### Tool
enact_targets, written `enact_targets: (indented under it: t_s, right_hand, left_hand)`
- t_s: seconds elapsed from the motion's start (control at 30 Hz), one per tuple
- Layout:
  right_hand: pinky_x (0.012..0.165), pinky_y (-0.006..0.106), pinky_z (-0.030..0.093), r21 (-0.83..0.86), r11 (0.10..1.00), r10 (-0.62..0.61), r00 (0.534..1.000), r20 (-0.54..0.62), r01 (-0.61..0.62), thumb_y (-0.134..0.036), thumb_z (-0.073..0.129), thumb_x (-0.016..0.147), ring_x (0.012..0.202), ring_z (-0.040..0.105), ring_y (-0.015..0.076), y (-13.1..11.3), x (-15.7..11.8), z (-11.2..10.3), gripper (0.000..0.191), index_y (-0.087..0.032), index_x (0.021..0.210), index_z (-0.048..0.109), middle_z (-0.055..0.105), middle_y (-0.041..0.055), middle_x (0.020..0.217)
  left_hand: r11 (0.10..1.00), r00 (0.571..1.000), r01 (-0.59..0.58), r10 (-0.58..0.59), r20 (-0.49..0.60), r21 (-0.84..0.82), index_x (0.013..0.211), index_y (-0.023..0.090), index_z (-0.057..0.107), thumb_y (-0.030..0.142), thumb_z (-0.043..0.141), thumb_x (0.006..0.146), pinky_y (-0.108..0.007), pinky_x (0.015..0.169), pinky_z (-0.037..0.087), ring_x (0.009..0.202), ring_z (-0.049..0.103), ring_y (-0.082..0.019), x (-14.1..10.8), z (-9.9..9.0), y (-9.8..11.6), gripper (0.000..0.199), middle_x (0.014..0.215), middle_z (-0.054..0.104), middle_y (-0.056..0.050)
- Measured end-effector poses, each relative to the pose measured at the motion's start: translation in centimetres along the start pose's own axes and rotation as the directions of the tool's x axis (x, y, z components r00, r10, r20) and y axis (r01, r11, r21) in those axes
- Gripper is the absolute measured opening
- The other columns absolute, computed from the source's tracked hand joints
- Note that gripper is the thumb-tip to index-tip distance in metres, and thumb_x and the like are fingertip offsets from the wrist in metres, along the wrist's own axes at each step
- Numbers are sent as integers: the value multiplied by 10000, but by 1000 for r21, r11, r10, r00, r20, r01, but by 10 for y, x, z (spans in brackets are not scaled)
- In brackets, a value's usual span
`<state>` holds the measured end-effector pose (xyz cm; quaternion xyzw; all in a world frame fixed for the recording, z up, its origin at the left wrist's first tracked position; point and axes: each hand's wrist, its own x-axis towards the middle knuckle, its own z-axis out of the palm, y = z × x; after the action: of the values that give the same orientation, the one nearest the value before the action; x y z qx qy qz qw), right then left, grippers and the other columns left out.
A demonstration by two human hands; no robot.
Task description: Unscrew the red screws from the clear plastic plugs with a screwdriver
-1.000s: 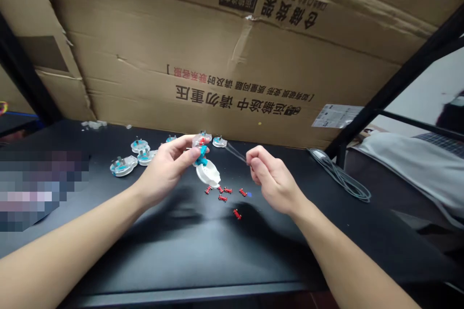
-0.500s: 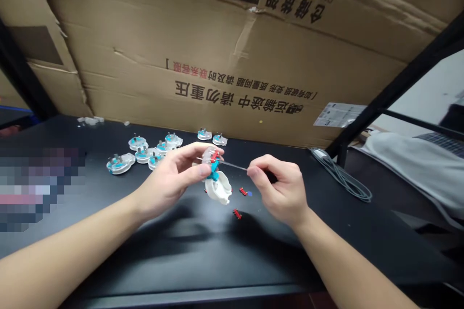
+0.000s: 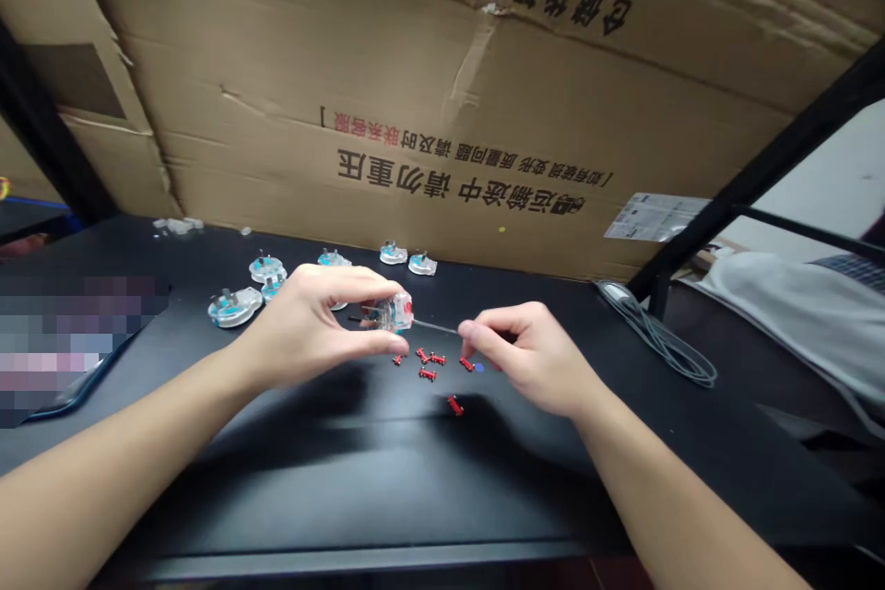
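Observation:
My left hand grips a clear plastic plug between thumb and fingers, above the black table. A red part shows at the plug's right end, and some teal shows through its body. Pinched in my right hand is a thin metal rod; its far end meets the plug at the red part. Small red pieces lie scattered on the table beneath, with another red piece closer to me. A small blue disc lies below my right fingers.
Several clear-and-teal plugs stand prongs-up behind my left hand, and two more plugs sit by the cardboard. Clear bits lie at the back left. A coiled grey cable rests at the right, near the black frame.
My left hand has turned the plug, and the white shell that hung below it no longer shows. My right hand has shifted slightly left and down with the rod. More red pieces have come into view.

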<state>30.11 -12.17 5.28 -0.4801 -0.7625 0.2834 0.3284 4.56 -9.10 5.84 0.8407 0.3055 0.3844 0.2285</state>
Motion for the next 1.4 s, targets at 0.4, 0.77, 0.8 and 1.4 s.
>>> enact_targets:
  t_s: [0.4,0.77,0.8,1.4]
  right_hand:
    - [488,269,212,46,998,37,999,-33,-35,-506,575,912,509,249,78,3,4,9,540,-171,505,459,306,-44,508]
    - [561,293,394,-315,916,-362,850,-384,248,-368,710,849,552,486,132,4,-1,0,173,-227,750,699,643,20,651]
    - [568,287,416,-178,957,-285,866,-410,230,-354,712,844,577,512,134,4,0,-1,138,-222,804,703,658,21,697]
    - [529,296,432,92,926,-287,841,-459,366,-335,683,882,578,572,137,1,-6,-4,298,-296,1109,494,588,-43,702]
  left_hand:
    - [941,953,278,-244,181,-194,771,196,730,428,652,880,-256,694,448,736,595,-174,2,3,6,268,747,679,7]
    - [695,888,455,-397,231,-556,903,221,811,473,735,822,-375,948,513,1007,707,-264,0,24,-9,275,975,793,-87]
    - [719,903,423,-386,189,-551,918,227,809,465,743,818,-366,951,512,1014,707,-259,1,23,-8,266,995,794,-78]
    - [908,979,192,-205,5,-373,932,194,747,427,705,857,-261,769,531,820,651,-190,-4,10,10,249,891,701,-19]
